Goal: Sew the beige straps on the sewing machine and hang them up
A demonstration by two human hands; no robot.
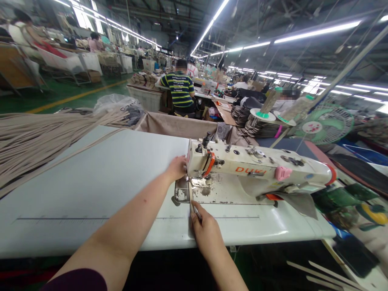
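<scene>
A narrow beige fabric strip (190,191) runs under the needle area of a white sewing machine (260,165) and toward me. My right hand (206,226) is closed around its near end, in front of the machine bed. A slim metallic tool (197,213) shows between that hand's thumb and fingers; its kind is unclear. My left hand (177,168) reaches to the far left side of the machine head, close to the needle. Its fingertips are partly hidden by the head, so I cannot see whether they grip the strip.
Long beige strips (36,137) lie heaped on the left of the white table (121,173). A printed ruler line (75,218) crosses its front. Thread cones (269,103) and a green fan (324,123) stand behind right. A person in a striped shirt (178,91) sits ahead.
</scene>
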